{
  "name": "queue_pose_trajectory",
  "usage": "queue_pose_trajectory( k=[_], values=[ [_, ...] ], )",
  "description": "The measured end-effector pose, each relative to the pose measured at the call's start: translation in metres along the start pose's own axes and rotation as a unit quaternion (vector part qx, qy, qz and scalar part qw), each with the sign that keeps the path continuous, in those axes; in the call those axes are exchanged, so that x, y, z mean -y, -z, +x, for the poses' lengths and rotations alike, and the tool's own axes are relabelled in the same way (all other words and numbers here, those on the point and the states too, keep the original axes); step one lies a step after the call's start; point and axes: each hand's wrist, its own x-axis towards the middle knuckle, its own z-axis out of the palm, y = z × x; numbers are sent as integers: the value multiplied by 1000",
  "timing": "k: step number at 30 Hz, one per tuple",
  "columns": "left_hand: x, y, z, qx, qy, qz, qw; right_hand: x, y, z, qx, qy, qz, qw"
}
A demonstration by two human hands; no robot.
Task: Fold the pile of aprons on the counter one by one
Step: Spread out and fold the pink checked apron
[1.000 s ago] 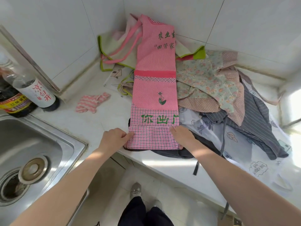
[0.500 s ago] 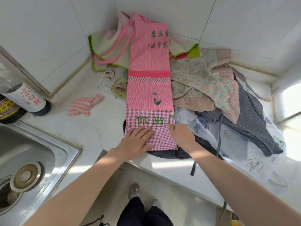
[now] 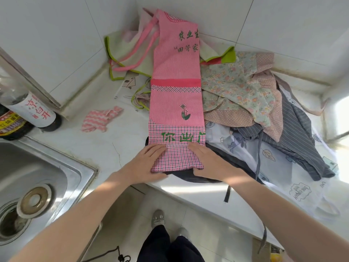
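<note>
The pink apron [image 3: 176, 91] is lying as 1 long narrow strip on the worktop [image 3: 105, 146], its bib end leaning up the tiled wall [image 3: 56, 35] and its checked hem sitting at the near edge, over a dark cloth [image 3: 188, 175]. The left hand [image 3: 149, 160] and right hand [image 3: 205, 159] are both resting flat on that hem, the grip of each spread, fingers straight and pressing, pinching nothing. As I judge it, the strip is lying half over the pile of aprons [image 3: 255, 110] on the right, so lifting the hem for the next fold could be dragging the floral or striped one along, or letting the narrow fold fall open. The loose pink straps [image 3: 139, 48] may be catching too. The worktop is pale and cracked, with a steel sink [image 3: 47, 167] on the left, 2 bottles [image 3: 28, 112] beside it, a small striped rag [image 3: 100, 119], and sunlight falling on the far right.
</note>
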Motion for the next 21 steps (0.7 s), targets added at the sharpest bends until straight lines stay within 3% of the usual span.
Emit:
queue_pose_trajectory(
  k=[4, 9, 15, 18, 21],
  values=[
    [8, 16, -9, -19, 43, -92, 995, -5, 12, -1, 2, -24, 36, 999],
    [5, 34, 0, -87, 182, -205, 958, -8, 28, 13, -117, -124, 169, 971],
    [6, 35, 7, -111, 262, -193, 939, 10, 39, 19, -78, -218, 307, 923],
    [5, 30, 2, -93, 276, -187, 938, 14, 25, 24, -68, -266, 299, 914],
    [0, 33, 0, -80, 309, -190, 929, 18, 17, 32, -87, -288, 216, 929]
  ],
)
